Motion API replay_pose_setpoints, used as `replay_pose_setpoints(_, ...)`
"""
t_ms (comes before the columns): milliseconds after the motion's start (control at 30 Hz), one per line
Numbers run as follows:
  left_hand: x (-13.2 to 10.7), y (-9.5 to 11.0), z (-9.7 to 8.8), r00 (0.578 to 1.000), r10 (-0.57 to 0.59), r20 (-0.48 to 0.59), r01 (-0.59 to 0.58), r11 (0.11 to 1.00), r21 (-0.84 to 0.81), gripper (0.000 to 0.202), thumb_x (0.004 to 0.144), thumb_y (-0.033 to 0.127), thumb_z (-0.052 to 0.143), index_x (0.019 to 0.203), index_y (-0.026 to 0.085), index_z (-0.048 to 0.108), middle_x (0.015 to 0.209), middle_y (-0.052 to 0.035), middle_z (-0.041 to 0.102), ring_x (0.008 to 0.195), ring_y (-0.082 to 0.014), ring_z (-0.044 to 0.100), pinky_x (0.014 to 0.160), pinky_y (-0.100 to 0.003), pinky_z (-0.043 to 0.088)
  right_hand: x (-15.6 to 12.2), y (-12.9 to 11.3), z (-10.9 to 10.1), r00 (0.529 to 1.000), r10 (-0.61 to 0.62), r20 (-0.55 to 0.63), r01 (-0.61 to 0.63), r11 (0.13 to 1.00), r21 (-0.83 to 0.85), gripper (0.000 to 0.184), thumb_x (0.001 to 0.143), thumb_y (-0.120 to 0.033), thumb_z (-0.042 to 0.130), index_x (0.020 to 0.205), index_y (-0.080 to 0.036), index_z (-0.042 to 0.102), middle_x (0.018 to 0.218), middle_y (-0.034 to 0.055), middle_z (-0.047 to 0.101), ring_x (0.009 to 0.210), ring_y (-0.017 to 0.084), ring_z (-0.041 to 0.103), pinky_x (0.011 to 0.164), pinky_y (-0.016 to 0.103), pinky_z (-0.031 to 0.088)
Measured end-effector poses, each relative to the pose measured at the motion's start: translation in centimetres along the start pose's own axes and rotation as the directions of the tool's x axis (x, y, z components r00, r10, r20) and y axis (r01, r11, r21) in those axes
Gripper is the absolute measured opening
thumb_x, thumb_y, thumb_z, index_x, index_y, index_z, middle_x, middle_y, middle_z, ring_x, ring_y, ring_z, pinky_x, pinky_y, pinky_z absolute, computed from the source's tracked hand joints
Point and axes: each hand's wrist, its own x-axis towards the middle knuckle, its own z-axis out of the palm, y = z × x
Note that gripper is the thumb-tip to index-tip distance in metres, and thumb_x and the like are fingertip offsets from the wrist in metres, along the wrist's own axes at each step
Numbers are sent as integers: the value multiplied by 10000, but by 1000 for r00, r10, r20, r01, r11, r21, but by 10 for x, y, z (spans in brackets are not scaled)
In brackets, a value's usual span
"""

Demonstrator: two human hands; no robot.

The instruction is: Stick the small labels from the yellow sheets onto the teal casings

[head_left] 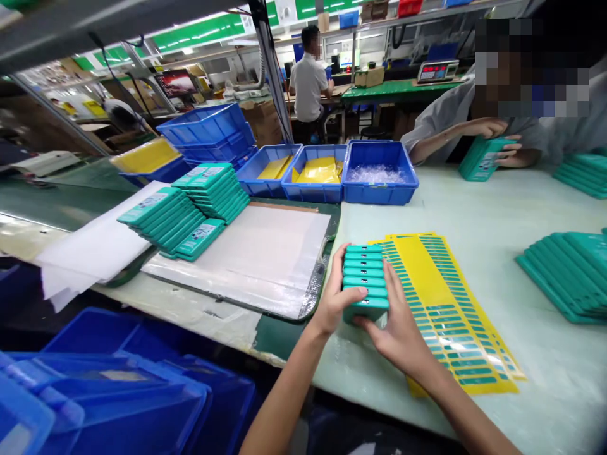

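A row of several teal boxes [364,273] stands on edge on the pale table [497,208], clamped between both my hands. My left hand [334,294] wraps the left side of the row, thumb on the nearest box. My right hand [397,325] presses against the right side and near end. Just to the right lie yellow sticker sheets [441,297] with rows of teal labels, partly under my right hand.
Fanned stacks of teal boxes sit at left [187,205] and at right [566,272]. Three blue bins [327,189] line the back. A white sheet [256,253] covers a mat. A person opposite holds a teal box [481,158]. Blue crates [123,385] stand below.
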Motion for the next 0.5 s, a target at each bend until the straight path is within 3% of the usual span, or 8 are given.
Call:
replay_pose_setpoints(67, 4, 7, 2, 996, -86, -24, 85, 995, -46, 1070, 734, 292, 817, 1698, 264, 353, 1666, -105, 567, 1482, -400, 607, 1271, -516, 484, -12, -3, 6, 998, -28, -51, 24, 997, -77, 1046, 1010, -169, 645, 1832, -332, 20, 1875, 133, 193, 1740, 389, 189, 1361, 680, 332)
replay_pose_setpoints(233, 11, 20, 7, 979, -171, -109, 157, 979, -127, 1022, 726, 286, 799, 1668, 242, 406, 1563, -91, 663, 1428, -373, 659, 1261, -496, 491, -36, -13, 16, 996, -68, -65, 61, 993, -101, 1002, 1046, -82, 513, 1826, -315, -71, 1898, 91, 100, 1753, 354, 152, 1380, 665, 307)
replay_pose_setpoints(500, 15, 22, 5, 972, -177, -152, 159, 979, -125, 821, 864, 410, 797, 1605, 225, 495, 1527, -78, 688, 1502, -360, 613, 1301, -472, 471, -50, -18, 15, 982, -142, -127, 146, 989, 26, 969, 937, 31, 490, 1799, -297, 190, 1865, 99, 231, 1725, 314, 273, 1366, 596, 374)
